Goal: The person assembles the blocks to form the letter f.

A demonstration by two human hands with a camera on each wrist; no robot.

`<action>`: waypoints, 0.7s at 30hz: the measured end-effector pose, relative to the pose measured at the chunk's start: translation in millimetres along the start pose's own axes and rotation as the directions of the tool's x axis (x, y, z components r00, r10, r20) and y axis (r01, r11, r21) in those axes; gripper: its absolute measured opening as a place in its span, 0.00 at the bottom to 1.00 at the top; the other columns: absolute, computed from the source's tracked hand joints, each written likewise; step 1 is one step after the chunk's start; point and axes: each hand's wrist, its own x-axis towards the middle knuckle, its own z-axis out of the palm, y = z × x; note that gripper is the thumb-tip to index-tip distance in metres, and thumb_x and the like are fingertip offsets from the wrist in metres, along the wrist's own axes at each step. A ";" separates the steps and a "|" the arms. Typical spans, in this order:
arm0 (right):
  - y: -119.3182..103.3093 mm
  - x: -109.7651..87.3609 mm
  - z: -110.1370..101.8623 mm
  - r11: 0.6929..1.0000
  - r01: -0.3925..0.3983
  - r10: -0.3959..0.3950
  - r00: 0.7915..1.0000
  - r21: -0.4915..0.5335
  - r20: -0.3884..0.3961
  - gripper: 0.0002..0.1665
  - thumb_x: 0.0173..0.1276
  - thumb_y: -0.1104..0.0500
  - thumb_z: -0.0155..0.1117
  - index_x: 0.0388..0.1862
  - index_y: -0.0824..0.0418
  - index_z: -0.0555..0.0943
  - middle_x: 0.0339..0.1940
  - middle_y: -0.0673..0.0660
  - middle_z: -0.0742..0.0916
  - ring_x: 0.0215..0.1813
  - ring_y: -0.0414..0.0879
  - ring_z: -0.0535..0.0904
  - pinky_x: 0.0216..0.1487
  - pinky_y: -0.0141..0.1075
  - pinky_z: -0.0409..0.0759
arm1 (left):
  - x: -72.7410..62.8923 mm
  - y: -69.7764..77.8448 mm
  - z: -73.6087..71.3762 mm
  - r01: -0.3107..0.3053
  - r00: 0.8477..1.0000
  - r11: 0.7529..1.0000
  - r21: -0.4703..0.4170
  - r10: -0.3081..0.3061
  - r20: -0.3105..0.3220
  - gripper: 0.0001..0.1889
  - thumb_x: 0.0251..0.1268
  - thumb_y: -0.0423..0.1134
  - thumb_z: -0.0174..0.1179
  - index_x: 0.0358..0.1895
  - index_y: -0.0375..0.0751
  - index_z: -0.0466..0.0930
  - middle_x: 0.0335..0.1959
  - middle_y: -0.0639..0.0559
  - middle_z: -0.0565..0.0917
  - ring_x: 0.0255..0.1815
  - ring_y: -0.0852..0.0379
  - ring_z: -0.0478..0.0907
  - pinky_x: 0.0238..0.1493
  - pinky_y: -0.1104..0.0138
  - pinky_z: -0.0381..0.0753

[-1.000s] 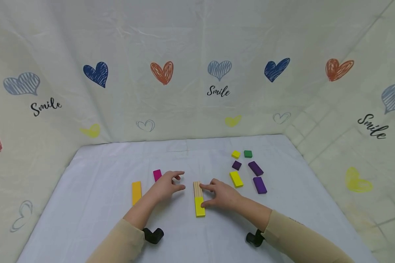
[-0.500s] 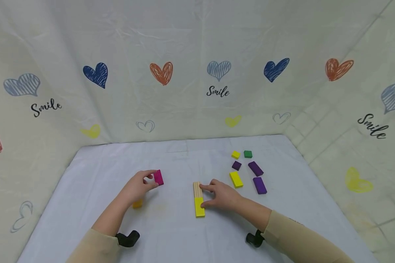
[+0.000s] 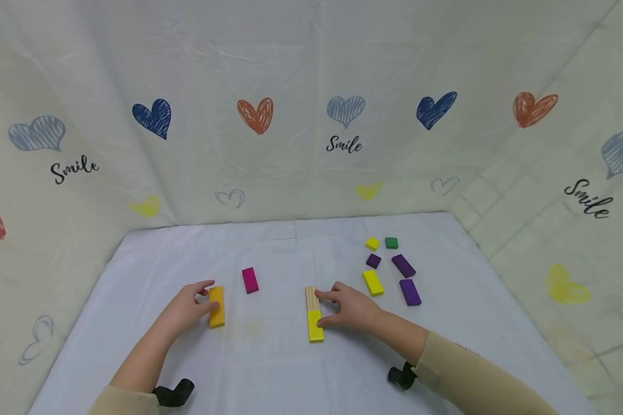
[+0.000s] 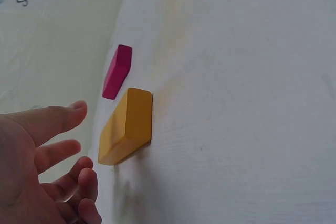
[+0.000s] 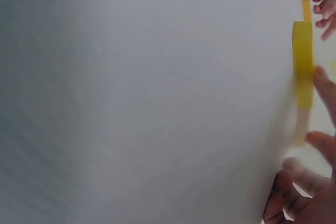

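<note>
My left hand [image 3: 183,311] hovers with parted fingers at an orange block [image 3: 217,318]. In the left wrist view, the thumb and fingertips show a gap from this orange block [image 4: 137,121]. Beyond it lies a smaller magenta block [image 3: 250,280]. Mid-table, a yellow block [image 3: 315,332] and a pale striped wooden piece [image 3: 310,297] lie end to end in a line. From the right, my right hand [image 3: 357,309] touches them, thumb at the yellow block and extended index finger at the wooden piece. Its other fingers are bent beneath the palm.
Right of centre lie a yellow block [image 3: 372,283], two purple blocks [image 3: 410,293], a small dark purple piece [image 3: 373,261], a small yellow one [image 3: 372,244] and a green one [image 3: 391,243]. A white cloth [image 3: 270,374] covers the table, and a printed curtain hangs behind.
My left hand has drawn back leftward and toward me, past the magenta block to the orange block. The right hand and the line of pieces under it stay put.
</note>
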 end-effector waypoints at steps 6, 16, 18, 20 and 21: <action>1.1 1.0 0.9 1.000 -0.009 0.009 1.000 0.004 0.006 0.47 0.52 0.31 0.74 0.71 0.40 0.73 0.40 0.46 0.75 0.35 0.42 0.70 0.35 0.33 0.72 | 2.4 -8.8 6.2 0.067 0.997 0.998 -0.008 -0.066 0.034 0.43 0.61 0.52 0.68 0.75 0.36 0.58 0.58 0.37 0.72 0.51 0.43 0.70 0.53 0.48 0.76; 2.5 1.5 2.5 1.000 -0.011 0.011 1.000 -0.001 0.007 0.47 0.51 0.30 0.73 0.71 0.39 0.73 0.41 0.46 0.76 0.36 0.42 0.70 0.36 0.33 0.72 | 1.2 -4.2 11.8 0.089 0.995 0.995 0.034 -0.090 0.036 0.50 0.57 0.55 0.70 0.75 0.33 0.55 0.58 0.34 0.70 0.55 0.40 0.70 0.56 0.44 0.75; 3.1 1.9 3.1 1.000 -0.006 0.006 1.000 -0.005 0.006 0.47 0.51 0.29 0.72 0.71 0.39 0.73 0.42 0.46 0.76 0.35 0.42 0.71 0.35 0.32 0.72 | 0.9 -3.0 12.5 0.096 0.994 0.995 0.040 -0.098 0.038 0.50 0.56 0.55 0.71 0.75 0.34 0.55 0.59 0.34 0.69 0.56 0.40 0.70 0.57 0.43 0.74; 3.7 2.2 3.3 1.000 -0.005 0.005 1.000 -0.006 0.007 0.47 0.51 0.29 0.72 0.71 0.38 0.73 0.42 0.46 0.76 0.35 0.42 0.71 0.35 0.32 0.72 | 1.8 -2.8 13.7 0.099 0.994 0.994 0.043 -0.101 0.037 0.51 0.55 0.56 0.71 0.75 0.33 0.56 0.59 0.33 0.69 0.56 0.39 0.71 0.56 0.42 0.74; 4.1 2.2 3.1 1.000 -0.008 0.008 1.000 -0.006 0.008 0.47 0.51 0.29 0.72 0.71 0.38 0.72 0.42 0.46 0.76 0.35 0.42 0.71 0.35 0.32 0.72 | 2.8 -3.1 14.5 0.102 0.994 0.994 0.043 -0.103 0.036 0.51 0.54 0.56 0.72 0.75 0.34 0.56 0.59 0.33 0.69 0.56 0.39 0.71 0.56 0.43 0.74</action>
